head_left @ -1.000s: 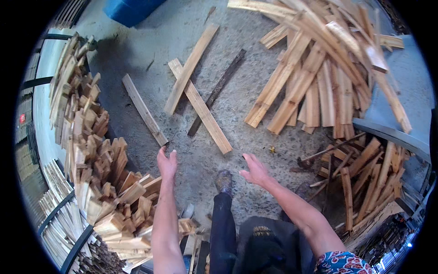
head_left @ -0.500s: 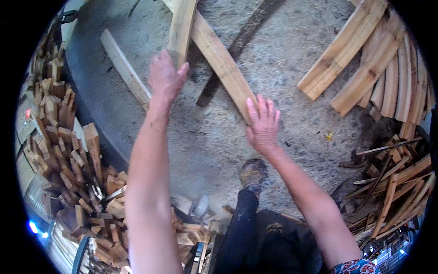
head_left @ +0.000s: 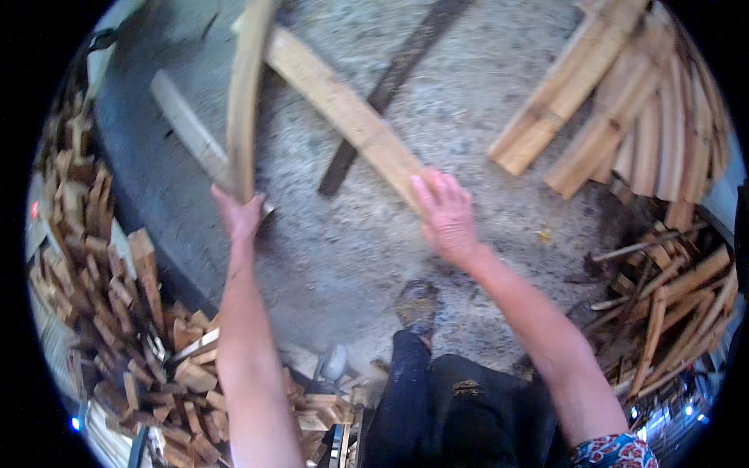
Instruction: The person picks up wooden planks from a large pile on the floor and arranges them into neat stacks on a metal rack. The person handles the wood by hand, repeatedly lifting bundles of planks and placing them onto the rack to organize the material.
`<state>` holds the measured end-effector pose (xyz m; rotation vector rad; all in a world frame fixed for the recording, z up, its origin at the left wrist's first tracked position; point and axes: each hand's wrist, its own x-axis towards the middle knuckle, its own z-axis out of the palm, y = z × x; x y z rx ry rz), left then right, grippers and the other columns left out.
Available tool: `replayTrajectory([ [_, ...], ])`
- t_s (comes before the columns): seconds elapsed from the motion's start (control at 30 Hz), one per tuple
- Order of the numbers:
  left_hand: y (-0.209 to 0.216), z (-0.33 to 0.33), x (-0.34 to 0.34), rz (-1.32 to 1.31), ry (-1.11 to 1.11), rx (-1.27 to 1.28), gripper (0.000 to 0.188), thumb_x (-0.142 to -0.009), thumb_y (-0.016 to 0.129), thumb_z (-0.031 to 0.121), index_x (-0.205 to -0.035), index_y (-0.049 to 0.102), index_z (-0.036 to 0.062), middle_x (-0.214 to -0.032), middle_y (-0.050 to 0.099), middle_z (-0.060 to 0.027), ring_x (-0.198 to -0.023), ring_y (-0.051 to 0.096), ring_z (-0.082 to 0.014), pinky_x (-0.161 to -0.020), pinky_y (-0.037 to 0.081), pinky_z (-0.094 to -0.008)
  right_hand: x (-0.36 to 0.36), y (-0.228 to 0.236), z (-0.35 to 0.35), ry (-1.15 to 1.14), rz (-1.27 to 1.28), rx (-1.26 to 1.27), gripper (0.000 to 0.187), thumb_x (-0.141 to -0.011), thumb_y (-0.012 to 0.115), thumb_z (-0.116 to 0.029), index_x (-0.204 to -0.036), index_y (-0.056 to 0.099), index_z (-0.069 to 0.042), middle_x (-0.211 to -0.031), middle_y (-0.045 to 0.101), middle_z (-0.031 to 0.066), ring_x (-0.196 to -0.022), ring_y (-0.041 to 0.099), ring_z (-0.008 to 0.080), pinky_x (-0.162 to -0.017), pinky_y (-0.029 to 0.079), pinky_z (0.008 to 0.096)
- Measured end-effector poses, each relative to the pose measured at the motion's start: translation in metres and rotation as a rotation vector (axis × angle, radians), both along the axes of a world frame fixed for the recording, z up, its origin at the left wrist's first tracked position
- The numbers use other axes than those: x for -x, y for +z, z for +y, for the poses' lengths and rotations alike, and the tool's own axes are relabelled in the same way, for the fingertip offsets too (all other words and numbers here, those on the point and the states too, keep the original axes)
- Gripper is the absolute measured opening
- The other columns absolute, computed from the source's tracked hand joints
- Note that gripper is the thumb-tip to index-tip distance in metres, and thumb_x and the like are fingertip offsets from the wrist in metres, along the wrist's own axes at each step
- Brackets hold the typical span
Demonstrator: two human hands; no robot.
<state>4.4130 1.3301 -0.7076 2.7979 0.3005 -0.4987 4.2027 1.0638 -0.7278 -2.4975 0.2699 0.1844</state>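
My left hand (head_left: pixel 239 217) is wrapped round the near end of a long wooden board (head_left: pixel 248 101), which runs away from me toward the top edge. This board passes over a greyish plank (head_left: pixel 186 121) on the floor at the left. My right hand (head_left: pixel 446 214) grips the near end of a second wooden board (head_left: pixel 351 113), its fingers over the top face and the thumb hidden. That board slants off to the far left, crossing above a dark strip of wood (head_left: pixel 339 168) on the floor.
Stacked cut wood pieces (head_left: pixel 101 288) fill the left side. Several long boards (head_left: pixel 573 93) lie fanned out at the far right, with a heap of scrap sticks (head_left: pixel 679 312) nearer. My shoe (head_left: pixel 417 306) stands on the rough concrete floor (head_left: pixel 343 249).
My left hand has moved left and toward me, bringing its board along. The right hand stays at the end of its board, which has shifted slightly. The whole view has moved a little.
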Motion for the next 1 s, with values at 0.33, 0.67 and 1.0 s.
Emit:
replayTrajectory([
  [0.33,0.118,-0.128,0.138,0.427,0.521,0.77,0.045,-0.065,0.062,0.003,-0.106,0.043,-0.0019,-0.088,0.053,-0.0095,-0.075,0.052,-0.0155,-0.065,0.046,-0.0275,0.004,0.115,-0.025,-0.164,0.323,-1.066,0.077,-0.068,0.053,-0.006,-0.137,0.018,-0.006,-0.133,0.031,0.0183,-0.12,0.036,0.0235,-0.098,0.031,0.0301],
  [0.67,0.162,-0.141,0.216,0.358,0.861,1.182,0.027,-0.072,0.063,0.011,-0.093,0.049,0.0027,-0.075,0.054,-0.0028,-0.063,0.052,-0.0116,-0.057,0.043,-0.0232,0.019,0.214,-0.042,-0.33,0.311,-0.866,0.068,-0.063,0.055,0.003,-0.128,0.036,-0.002,-0.122,0.044,0.013,-0.111,0.045,0.0188,-0.092,0.036,0.0283],
  [1.0,0.024,-0.148,0.187,0.353,0.908,1.266,0.046,-0.082,0.057,0.035,-0.117,0.037,0.0144,-0.109,0.047,-0.0055,-0.103,0.044,-0.017,-0.08,0.04,-0.037,-0.045,0.04,-0.008,0.012,0.14,-0.521,0.06,-0.07,0.054,-0.009,-0.126,0.035,-0.007,-0.118,0.046,0.0208,-0.11,0.045,0.033,-0.093,0.037,0.0378],
])
